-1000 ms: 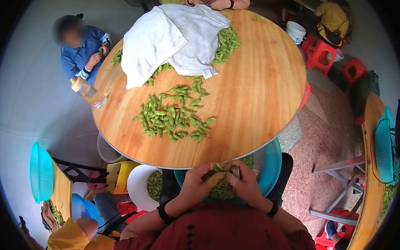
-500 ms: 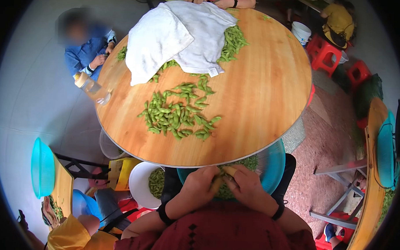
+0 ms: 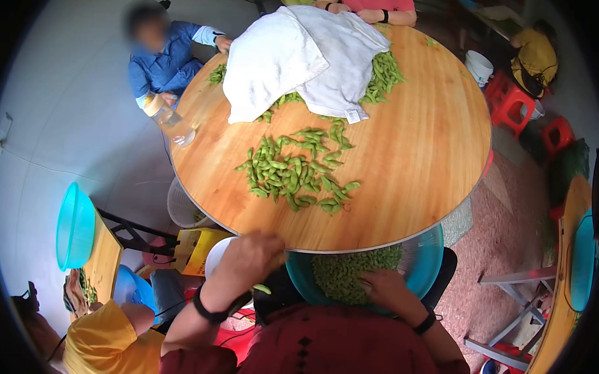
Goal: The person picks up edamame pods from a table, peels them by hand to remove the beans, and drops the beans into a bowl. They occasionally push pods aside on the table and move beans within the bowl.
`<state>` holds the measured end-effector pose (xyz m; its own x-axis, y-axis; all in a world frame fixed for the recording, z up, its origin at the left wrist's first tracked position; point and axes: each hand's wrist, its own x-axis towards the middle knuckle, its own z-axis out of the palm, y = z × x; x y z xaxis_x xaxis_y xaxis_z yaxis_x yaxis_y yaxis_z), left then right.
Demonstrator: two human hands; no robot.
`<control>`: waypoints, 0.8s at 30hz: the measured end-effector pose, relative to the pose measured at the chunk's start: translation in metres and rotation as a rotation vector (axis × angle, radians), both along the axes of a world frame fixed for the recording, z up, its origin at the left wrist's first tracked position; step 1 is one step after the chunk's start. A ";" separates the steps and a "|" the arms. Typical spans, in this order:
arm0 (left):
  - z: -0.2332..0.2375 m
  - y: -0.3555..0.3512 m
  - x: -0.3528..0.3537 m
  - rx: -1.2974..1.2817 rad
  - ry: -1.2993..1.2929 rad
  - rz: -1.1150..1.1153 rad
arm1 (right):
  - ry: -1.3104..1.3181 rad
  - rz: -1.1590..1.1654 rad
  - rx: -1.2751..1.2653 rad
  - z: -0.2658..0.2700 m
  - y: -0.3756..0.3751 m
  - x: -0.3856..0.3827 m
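Note:
My left hand (image 3: 252,256), smeared by motion, is raised at the table's near edge beside a white bucket (image 3: 216,255). Its fingers look bent, and I cannot make out what they hold. Just below it a green pod (image 3: 261,288) shows against my dark trousers. My right hand (image 3: 385,287) is low over a turquoise basin (image 3: 430,261) on my lap, fingers apart and reaching toward the shelled green beans (image 3: 339,274) inside. On the round wooden table (image 3: 419,158) lies a loose pile of edamame pods (image 3: 280,170).
White cloths (image 3: 277,61) cover more pods at the table's far side. A clear bottle (image 3: 175,123) stands at the left edge. A person in blue (image 3: 165,63) and one in pink (image 3: 378,2) sit around it. Red stools (image 3: 507,102) stand right.
My hands, together at a pod before, have parted: the left moved up and left toward the bucket, the right down over the beans. The view shifted, and the person in blue reached toward the cloth.

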<state>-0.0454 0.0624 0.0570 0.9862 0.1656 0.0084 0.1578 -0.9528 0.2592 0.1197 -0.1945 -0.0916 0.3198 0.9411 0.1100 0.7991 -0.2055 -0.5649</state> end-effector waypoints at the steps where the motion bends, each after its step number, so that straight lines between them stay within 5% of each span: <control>1: -0.003 0.010 0.013 0.024 -0.156 -0.012 | 0.090 0.013 -0.046 -0.002 -0.001 0.001; 5: -0.028 0.033 0.064 0.085 -0.414 -0.089 | 0.331 -0.030 -0.095 0.031 0.003 0.000; 8: -0.045 0.037 0.073 0.118 -0.255 -0.062 | 0.450 -0.128 -0.074 0.050 0.004 -0.007; 14: -0.044 0.027 0.073 -0.068 -0.390 -0.013 | 0.741 -0.147 -0.028 0.099 0.022 -0.012; 18: -0.050 0.026 0.074 -0.005 -0.539 -0.042 | 0.742 -0.120 0.064 0.096 0.040 -0.010; 21: -0.045 0.012 0.072 -0.087 -0.500 0.148 | 0.729 -0.089 0.033 0.101 0.051 -0.010; 23: -0.047 0.006 0.070 -0.662 -0.578 0.107 | 0.877 -0.122 0.103 0.111 0.058 -0.013; 24: -0.046 0.001 0.067 -0.666 -0.574 0.101 | 0.879 -0.130 0.104 0.112 0.061 -0.014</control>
<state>0.0218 0.0633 0.0108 0.8396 0.3991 0.3685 -0.0917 -0.5644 0.8204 0.1058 -0.1339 0.0200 0.4325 0.8904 -0.1419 0.0431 -0.1777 -0.9831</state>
